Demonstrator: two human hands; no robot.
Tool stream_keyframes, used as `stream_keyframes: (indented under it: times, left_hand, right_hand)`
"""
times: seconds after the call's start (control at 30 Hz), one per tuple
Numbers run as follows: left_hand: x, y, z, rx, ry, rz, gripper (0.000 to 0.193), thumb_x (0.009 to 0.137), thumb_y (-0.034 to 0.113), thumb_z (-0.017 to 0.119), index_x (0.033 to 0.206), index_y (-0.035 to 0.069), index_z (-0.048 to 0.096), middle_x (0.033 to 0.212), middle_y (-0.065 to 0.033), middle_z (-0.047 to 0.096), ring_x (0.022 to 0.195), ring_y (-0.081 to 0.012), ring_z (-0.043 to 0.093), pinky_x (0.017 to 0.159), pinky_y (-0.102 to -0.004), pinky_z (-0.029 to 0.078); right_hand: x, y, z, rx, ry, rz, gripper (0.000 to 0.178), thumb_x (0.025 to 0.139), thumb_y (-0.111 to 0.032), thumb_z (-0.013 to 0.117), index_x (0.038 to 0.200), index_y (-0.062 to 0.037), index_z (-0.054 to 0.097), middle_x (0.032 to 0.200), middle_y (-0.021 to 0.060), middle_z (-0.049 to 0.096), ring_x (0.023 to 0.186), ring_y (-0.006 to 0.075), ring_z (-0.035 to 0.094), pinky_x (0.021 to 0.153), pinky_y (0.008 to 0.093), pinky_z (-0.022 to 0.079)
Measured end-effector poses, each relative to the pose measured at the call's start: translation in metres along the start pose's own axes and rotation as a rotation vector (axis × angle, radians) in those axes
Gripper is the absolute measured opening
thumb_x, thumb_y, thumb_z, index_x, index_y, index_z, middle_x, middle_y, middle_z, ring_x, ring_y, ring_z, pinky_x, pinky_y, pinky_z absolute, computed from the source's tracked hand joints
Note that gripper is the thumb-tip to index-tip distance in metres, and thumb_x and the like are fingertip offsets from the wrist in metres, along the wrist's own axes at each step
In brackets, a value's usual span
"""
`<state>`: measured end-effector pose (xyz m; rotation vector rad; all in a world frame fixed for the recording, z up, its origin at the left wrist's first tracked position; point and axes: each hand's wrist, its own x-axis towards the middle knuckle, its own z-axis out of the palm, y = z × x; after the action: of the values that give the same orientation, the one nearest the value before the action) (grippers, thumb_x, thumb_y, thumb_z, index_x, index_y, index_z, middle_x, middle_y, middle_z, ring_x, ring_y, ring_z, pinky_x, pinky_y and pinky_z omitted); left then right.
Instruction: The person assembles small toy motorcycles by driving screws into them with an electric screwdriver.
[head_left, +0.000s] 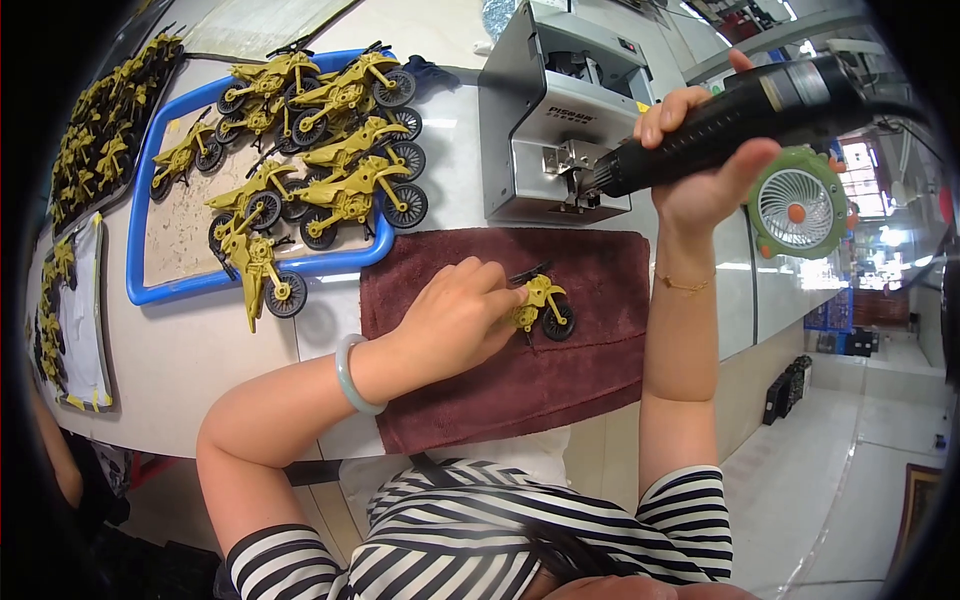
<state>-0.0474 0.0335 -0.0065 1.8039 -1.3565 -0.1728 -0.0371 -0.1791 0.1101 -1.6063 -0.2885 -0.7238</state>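
Note:
My left hand is closed on a yellow toy motorcycle over a dark red towel; its front wheel and handlebar stick out to the right of my fingers, and my hand hides the rest. In my right hand is a black electric screwdriver, its cord running off to the right. The screwdriver's tip reaches the metal feed mouth at the front of a grey screw feeder; whether a screw sits on the tip is too small to tell.
The dark red towel lies before me. A blue-rimmed tray with several yellow toy motorcycles stands at the left, one hanging over its near rim. More yellow parts fill trays at the far left. A green fan stands right of my right wrist.

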Motion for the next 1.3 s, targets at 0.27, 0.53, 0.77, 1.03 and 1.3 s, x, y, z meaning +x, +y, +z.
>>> stream_keyframes:
  times: [0.27,0.53,0.77,1.03,1.3]
  left_hand:
    - [0.005,-0.005,0.000,-0.020,0.008,0.009,0.032,0.065,0.008,0.069,0.096,0.005,0.063,0.083,-0.0061,0.050,0.074,-0.0227,0.048,0.065,-0.0337,0.042]
    - [0.004,-0.005,0.000,-0.004,0.015,-0.003,0.032,0.065,0.008,0.068,0.096,0.005,0.063,0.083,-0.0063,0.050,0.074,-0.0228,0.048,0.066,-0.0332,0.042]
    - [0.005,-0.006,0.002,-0.025,0.016,0.003,0.033,0.064,0.006,0.069,0.096,0.004,0.063,0.082,-0.0063,0.049,0.074,-0.0229,0.047,0.064,-0.0335,0.042]
    - [0.006,-0.002,0.001,0.006,-0.007,-0.026,0.034,0.063,0.006,0.069,0.097,0.004,0.062,0.080,-0.0065,0.048,0.073,-0.0230,0.047,0.063,-0.0330,0.041]
    - [0.007,-0.003,0.001,0.024,-0.012,-0.018,0.034,0.063,0.006,0.070,0.097,0.003,0.062,0.079,-0.0066,0.047,0.073,-0.0226,0.048,0.063,-0.0329,0.041]
  right_hand:
    - [-0.009,0.001,0.003,-0.020,0.225,-0.059,0.073,0.082,-0.063,0.040,0.125,-0.0049,0.030,0.064,0.0110,0.052,0.051,0.0180,0.053,0.052,0.0276,0.046]
    - [-0.105,-0.045,0.017,-0.011,0.199,0.035,0.093,0.073,-0.073,0.039,0.136,-0.0114,0.010,0.069,0.0095,0.048,0.049,0.0178,0.048,0.050,0.0302,0.043]
    - [-0.122,-0.042,0.014,0.039,0.148,0.024,0.095,0.066,-0.072,0.045,0.131,-0.0123,0.012,0.073,0.0115,0.052,0.057,0.0196,0.052,0.056,0.0326,0.047]
    - [-0.126,-0.033,0.008,0.103,0.035,0.080,0.085,0.065,-0.066,0.054,0.123,-0.0123,0.022,0.075,0.0116,0.053,0.059,0.0213,0.053,0.060,0.0334,0.048]
    - [-0.127,-0.028,0.006,0.114,0.023,0.060,0.087,0.064,-0.067,0.053,0.124,-0.0119,0.023,0.075,0.0109,0.053,0.057,0.0211,0.052,0.058,0.0334,0.048]
